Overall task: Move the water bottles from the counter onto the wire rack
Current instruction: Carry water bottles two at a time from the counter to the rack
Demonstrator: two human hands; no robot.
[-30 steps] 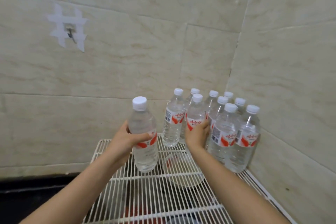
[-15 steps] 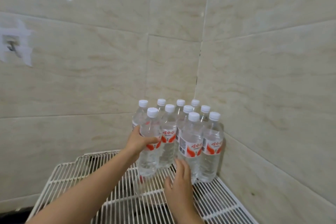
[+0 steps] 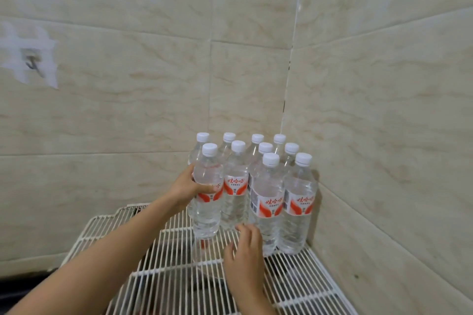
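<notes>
Nine clear plastic water bottles (image 3: 268, 202) with white caps and red-and-white labels stand clustered at the far right corner of the white wire rack (image 3: 163, 263). Since half a second ago, little has changed: the left hand (image 3: 188, 185) remains wrapped around the front-left bottle (image 3: 207, 194), standing on the wires. The right hand (image 3: 244, 256) hovers loosely spread, empty, near the front bottles' bases. Glossy beige marbled tiles (image 3: 128, 84) line both walls.

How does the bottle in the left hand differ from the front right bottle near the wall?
The left hand wraps around the held bottle, while no hand touches the front right bottle. The held bottle stands at the cluster's left edge; the front right bottle stands beside the right wall. Both are upright, clear, white-capped, with red-and-white labels, on the wire rack.
</notes>
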